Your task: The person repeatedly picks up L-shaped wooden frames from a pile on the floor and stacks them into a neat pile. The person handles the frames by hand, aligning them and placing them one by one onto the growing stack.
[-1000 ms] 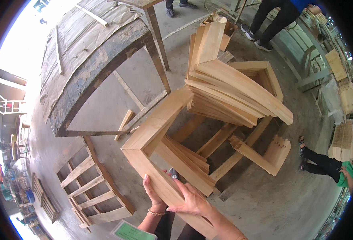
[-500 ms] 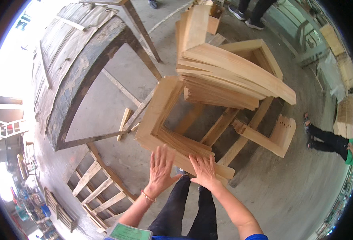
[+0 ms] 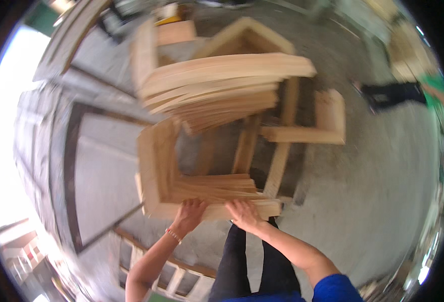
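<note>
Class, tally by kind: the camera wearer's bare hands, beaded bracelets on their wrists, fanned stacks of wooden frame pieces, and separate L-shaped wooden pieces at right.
Bare hands (left hand, right hand): 2
Beaded bracelet: 1
Fanned stacks (near stack, far stack): 2
L-shaped wooden piece: 1
Total: 6

The wooden frame piece (image 3: 154, 204) is pale brown, flat-faced and L-shaped, with two limbs meeting at a corner at the left. It lies on top of a stack of similar pieces (image 3: 212, 185). The near limb (image 3: 271, 208) runs crosswise, with its free end at the right. The side limb (image 3: 149, 158) extends away from the corner. Inside the angle, the lower pieces fan out unevenly, with staggered ends at the right. Motion blur obscures the joint line.
</note>
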`<move>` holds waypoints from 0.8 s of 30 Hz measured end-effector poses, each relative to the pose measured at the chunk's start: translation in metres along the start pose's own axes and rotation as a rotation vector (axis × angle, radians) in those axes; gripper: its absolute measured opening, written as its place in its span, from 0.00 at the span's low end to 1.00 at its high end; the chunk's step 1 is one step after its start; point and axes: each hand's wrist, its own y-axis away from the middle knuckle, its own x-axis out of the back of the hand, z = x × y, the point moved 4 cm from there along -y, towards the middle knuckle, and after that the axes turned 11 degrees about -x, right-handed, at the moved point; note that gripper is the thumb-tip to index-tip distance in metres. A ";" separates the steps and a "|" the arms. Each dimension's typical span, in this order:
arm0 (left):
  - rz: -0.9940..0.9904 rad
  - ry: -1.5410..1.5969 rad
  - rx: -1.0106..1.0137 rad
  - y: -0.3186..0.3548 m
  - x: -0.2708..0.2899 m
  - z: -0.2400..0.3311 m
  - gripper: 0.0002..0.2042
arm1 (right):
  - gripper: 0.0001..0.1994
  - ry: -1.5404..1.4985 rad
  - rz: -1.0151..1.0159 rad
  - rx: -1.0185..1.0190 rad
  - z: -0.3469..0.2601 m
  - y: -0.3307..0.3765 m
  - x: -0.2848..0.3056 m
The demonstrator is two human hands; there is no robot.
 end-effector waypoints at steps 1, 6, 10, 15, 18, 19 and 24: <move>-0.011 0.010 -0.018 0.001 0.001 0.002 0.18 | 0.33 0.027 -0.006 -0.022 -0.001 0.004 -0.005; -0.151 -0.072 -0.073 -0.001 0.005 -0.001 0.27 | 0.40 0.194 -0.167 -0.188 0.016 0.008 -0.023; -0.264 -0.013 -0.082 -0.014 -0.010 0.006 0.34 | 0.34 -0.121 -0.386 -0.347 0.050 0.022 -0.036; -0.132 -0.007 -0.165 -0.018 0.013 0.007 0.38 | 0.41 0.157 -0.141 -0.195 0.036 0.020 0.000; -0.286 0.050 -0.105 -0.025 0.008 0.008 0.41 | 0.43 0.152 -0.149 -0.294 0.055 0.025 0.016; -0.283 0.054 -0.080 -0.023 0.009 0.006 0.42 | 0.43 0.138 -0.143 -0.338 0.061 0.031 0.019; -0.261 0.014 -0.028 -0.008 0.011 -0.009 0.43 | 0.40 -0.586 -0.076 -0.549 0.116 0.049 0.053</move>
